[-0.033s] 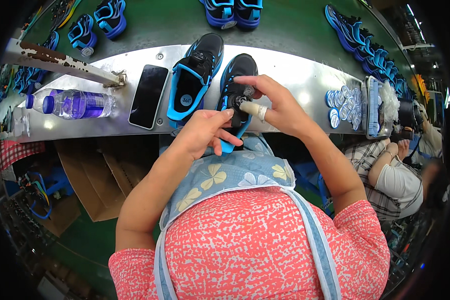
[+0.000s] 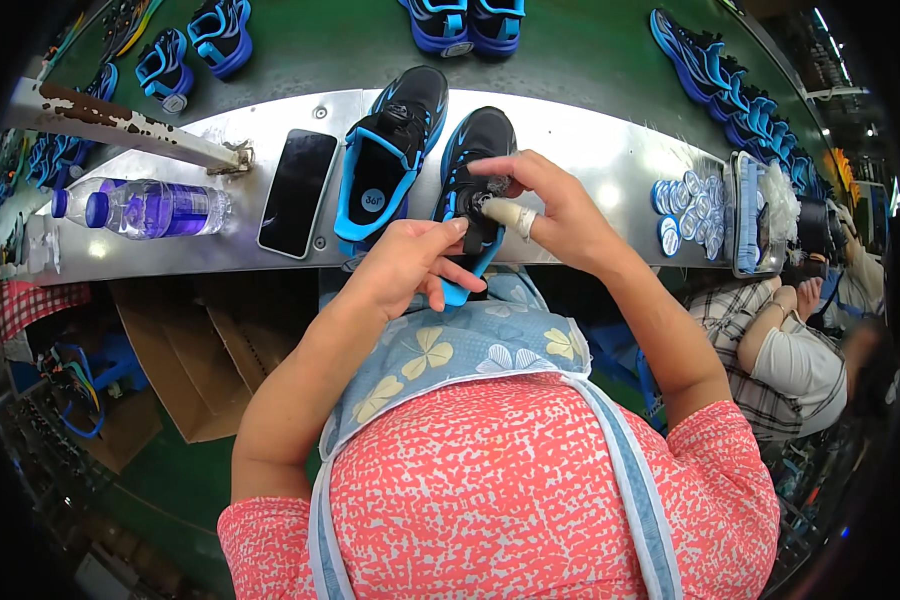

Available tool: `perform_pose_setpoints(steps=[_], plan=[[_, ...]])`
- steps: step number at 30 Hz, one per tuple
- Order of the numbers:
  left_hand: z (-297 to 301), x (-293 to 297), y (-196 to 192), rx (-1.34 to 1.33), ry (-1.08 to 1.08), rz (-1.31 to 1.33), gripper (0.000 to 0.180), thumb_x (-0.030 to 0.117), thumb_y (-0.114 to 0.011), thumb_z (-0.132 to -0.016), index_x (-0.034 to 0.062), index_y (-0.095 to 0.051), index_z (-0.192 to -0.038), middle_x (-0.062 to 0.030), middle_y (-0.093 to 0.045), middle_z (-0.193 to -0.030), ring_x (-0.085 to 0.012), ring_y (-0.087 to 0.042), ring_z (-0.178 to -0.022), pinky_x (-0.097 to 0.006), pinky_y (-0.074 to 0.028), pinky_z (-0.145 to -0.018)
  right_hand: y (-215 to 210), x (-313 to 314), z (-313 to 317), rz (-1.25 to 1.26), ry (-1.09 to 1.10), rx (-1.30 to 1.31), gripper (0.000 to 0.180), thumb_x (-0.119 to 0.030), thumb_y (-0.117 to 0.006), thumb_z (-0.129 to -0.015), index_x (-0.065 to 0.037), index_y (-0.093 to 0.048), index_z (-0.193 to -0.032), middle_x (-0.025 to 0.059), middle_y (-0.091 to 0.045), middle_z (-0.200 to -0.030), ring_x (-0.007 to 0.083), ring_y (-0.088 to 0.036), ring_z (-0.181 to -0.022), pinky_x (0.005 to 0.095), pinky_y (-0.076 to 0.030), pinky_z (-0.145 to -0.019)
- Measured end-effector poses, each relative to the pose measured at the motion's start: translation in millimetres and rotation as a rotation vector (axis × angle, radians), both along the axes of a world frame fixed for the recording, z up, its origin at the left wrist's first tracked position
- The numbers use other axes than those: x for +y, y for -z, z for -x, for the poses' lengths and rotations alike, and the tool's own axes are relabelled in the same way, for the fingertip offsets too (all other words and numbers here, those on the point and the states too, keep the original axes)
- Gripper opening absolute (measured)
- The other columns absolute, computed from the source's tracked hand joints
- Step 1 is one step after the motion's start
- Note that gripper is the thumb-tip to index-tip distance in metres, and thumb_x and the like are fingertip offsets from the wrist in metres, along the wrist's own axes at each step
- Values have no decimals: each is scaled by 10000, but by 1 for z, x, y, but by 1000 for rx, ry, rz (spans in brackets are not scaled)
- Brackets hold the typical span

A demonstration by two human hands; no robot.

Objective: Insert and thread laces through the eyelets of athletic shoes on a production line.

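Observation:
A black and blue sneaker (image 2: 480,140) lies toe-away on the metal ledge, its heel end reaching over the near edge. My left hand (image 2: 417,262) pinches the dark tongue by the shoe opening between thumb and index finger, its other fingers loosely curled. My right hand (image 2: 560,215) is closed on the lacing area at the middle of the same sneaker. White wrapping covers the right thumb, and the index finger reaches across the upper. What lies between the right fingertips is partly hidden. The matching sneaker (image 2: 395,150) stands just left, with a round sticker on its insole.
On the metal ledge (image 2: 610,150) are a black phone (image 2: 298,192), purple-labelled bottles (image 2: 155,208), several round stickers (image 2: 692,210) and a plastic tray (image 2: 745,215). A rusty post (image 2: 130,130) crosses at left. More sneakers stand on the green belt (image 2: 570,60). A person sits at right.

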State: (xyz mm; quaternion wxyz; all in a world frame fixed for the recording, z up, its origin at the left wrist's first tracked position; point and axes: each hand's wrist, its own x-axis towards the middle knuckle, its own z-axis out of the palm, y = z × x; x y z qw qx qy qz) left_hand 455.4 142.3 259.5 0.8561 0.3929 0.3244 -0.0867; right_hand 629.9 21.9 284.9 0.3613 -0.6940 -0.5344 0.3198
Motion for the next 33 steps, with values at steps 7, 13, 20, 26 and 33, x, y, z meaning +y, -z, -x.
perform_pose_setpoints(steps=[7,13,20,26,33], plan=[[-4,0,-2,14,3,-12,378,270,-531,-946,-92,-606,-1026,-156,-657,-992,-219,-696,-704,-202,-431,-337,16,-4,18,-146,72,-230,301,5,-570,-847,-112,-630,-1118,115,-552,-922,265,-563,-872,306,-441,-781],[-2,-5,-5,-36,0,-13,381,261,-499,-960,-101,-591,-1035,-149,-644,-973,-220,-692,-735,-215,-461,-374,26,1,21,-171,96,-223,333,29,-537,-814,-114,-626,-1101,120,-535,-939,318,-551,-930,358,-458,-782],[32,23,-22,-94,-384,-1020,233,61,-503,-915,-6,-607,-1112,-92,-645,-1014,-138,-641,-798,-259,-510,-629,5,-13,42,-50,118,-343,796,-107,-734,-671,-138,-386,-1387,226,-479,-1155,399,-490,-1064,434,-416,-941],[17,70,21,106,-56,-1309,301,142,-551,-809,3,-606,-1071,-276,-617,-883,-445,-576,-895,-458,-468,-782,11,-16,-4,-2,191,-438,742,155,-547,-576,-150,-509,-1252,198,-498,-1131,398,-491,-1057,428,-428,-926],[48,41,11,56,-7,-998,308,116,-573,-847,23,-624,-1136,-182,-661,-927,-271,-654,-852,-337,-485,-781,-62,-26,-45,116,-80,-504,760,92,-576,-666,-186,-457,-1363,150,-509,-1118,302,-521,-1036,365,-418,-922]])
